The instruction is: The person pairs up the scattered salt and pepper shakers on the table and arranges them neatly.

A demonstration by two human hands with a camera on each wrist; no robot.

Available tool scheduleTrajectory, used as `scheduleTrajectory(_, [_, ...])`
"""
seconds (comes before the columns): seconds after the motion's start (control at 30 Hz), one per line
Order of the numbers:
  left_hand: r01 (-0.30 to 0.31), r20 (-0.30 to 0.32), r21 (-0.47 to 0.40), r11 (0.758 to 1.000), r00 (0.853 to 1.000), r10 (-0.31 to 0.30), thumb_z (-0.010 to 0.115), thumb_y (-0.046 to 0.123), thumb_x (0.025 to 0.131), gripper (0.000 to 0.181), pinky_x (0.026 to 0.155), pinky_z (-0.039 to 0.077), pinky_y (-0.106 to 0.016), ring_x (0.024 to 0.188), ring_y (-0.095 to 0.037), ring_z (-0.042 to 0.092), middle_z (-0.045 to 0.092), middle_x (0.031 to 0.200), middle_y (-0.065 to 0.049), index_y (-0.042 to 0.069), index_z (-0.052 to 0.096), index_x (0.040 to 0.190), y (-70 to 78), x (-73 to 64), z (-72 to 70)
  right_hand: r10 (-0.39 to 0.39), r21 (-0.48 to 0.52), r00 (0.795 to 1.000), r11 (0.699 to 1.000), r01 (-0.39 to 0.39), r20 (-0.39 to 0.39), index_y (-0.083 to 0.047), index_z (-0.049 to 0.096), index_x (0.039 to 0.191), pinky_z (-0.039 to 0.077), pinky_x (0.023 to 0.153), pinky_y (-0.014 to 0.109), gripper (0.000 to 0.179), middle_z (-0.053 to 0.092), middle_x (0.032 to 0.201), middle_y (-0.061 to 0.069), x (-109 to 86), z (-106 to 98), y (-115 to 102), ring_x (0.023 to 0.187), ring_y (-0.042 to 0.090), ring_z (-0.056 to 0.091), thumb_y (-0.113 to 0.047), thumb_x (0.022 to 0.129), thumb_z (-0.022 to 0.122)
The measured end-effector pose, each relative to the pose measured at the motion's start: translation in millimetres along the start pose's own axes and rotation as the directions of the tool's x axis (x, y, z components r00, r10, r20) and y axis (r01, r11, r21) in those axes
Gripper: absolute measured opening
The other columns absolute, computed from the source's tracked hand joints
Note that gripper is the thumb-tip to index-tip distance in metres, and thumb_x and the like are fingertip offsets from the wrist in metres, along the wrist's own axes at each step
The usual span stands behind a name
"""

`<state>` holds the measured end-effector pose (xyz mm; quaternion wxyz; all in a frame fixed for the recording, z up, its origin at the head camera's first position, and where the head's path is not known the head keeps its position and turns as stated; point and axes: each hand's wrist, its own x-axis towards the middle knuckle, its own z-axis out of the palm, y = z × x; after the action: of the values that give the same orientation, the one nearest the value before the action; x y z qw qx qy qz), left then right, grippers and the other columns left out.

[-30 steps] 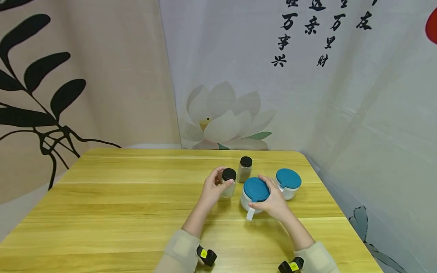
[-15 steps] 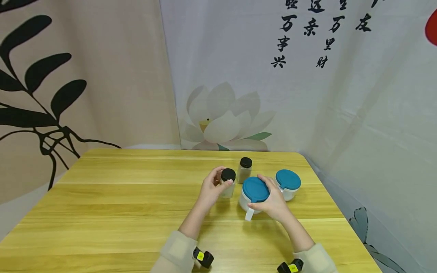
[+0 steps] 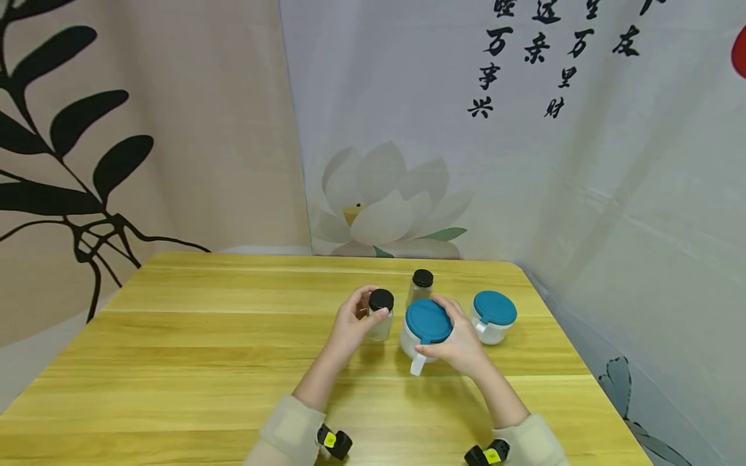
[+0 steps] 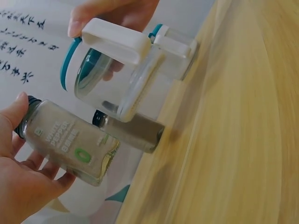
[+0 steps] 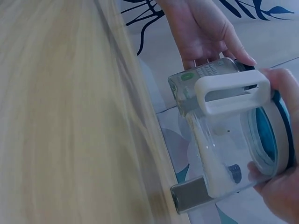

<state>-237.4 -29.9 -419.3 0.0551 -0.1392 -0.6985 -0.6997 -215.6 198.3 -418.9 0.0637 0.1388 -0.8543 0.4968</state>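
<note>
My left hand grips a glass white pepper bottle with a black cap, thumb near the cap and fingers around the side. In the left wrist view its base is clear of the table. My right hand holds a clear seasoning jar by its blue lid, the white handle pointing toward me. Some pale, grainy contents lie along the jar's bottom, and it too is lifted. The two held containers are side by side, a small gap between them in the head view.
On the wooden table, a second black-capped spice bottle stands behind the held jar, partly hidden by it. Another blue-lidded jar stands to the right of my right hand. A printed curtain hangs behind the table.
Both hands have shifted slightly left, carrying the pepper bottle and the seasoning jar. The jar now covers more of the rear spice bottle and less of the other jar.
</note>
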Motion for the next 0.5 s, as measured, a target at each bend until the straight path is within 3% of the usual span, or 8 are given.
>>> scheduleTrajectory(0.2, [0.007, 0.009, 0.002, 1.000, 1.000, -0.007, 0.069, 0.004, 0.087, 0.043, 0.096, 0.038, -0.047, 0.102, -0.031, 0.053, 0.059, 0.106, -0.014, -0.003, 0.053, 0.126, 26.0, -11.8, -8.8, -0.006, 0.006, 1.000, 1.000, 0.006, 0.009, -0.012, 0.040, 0.145, 0.040, 0.094, 0.057, 0.094, 0.039, 0.142, 0.012, 1.4, 3.3, -8.8, 0.123, 0.038, 0.042, -0.019, 0.065, 0.089])
scheduleTrajectory(0.4, [0.015, 0.008, 0.011, 1.000, 1.000, -0.015, 0.070, 0.003, 0.087, 0.044, 0.096, 0.039, -0.047, 0.103, -0.032, 0.053, 0.059, 0.106, -0.012, -0.003, 0.053, 0.127, 27.8, -15.3, -15.5, -0.014, 0.011, 1.000, 1.000, 0.014, 0.025, -0.005, 0.039, 0.144, 0.041, 0.093, 0.059, 0.092, 0.041, 0.138, 0.020, -1.5, 3.7, -37.8, 0.121, 0.043, 0.043, -0.009, 0.066, 0.087])
scheduleTrajectory(0.5, [0.024, 0.003, 0.006, 1.000, 1.000, -0.024, 0.070, 0.003, 0.086, 0.044, 0.095, 0.040, -0.045, 0.102, -0.031, 0.054, 0.060, 0.105, -0.011, -0.001, 0.054, 0.126, 26.8, -16.2, -19.0, -0.021, 0.007, 0.999, 1.000, 0.020, 0.026, -0.005, 0.039, 0.144, 0.040, 0.094, 0.059, 0.093, 0.041, 0.138, 0.020, 0.5, 6.3, -38.7, 0.121, 0.042, 0.043, -0.007, 0.065, 0.087])
